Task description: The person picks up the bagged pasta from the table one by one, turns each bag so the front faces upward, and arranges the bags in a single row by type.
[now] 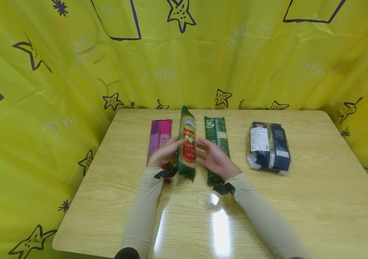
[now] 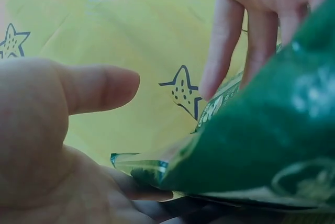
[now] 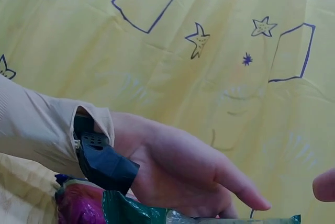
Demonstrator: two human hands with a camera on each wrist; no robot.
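Your left hand (image 1: 162, 154) and right hand (image 1: 215, 159), both relaxed, flank the red-labelled packet (image 1: 188, 153) near nine and four o'clock.

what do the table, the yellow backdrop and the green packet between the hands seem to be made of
Table: wood or wood-look laminate, fairly glossy; it shows grain and bright reflections.
Yellow backdrop: probably thin plastic sheeting or smooth fabric, judging by its soft folds and creases.
Green packet: seemingly glossy plastic film, given its highlights and flattened ends.
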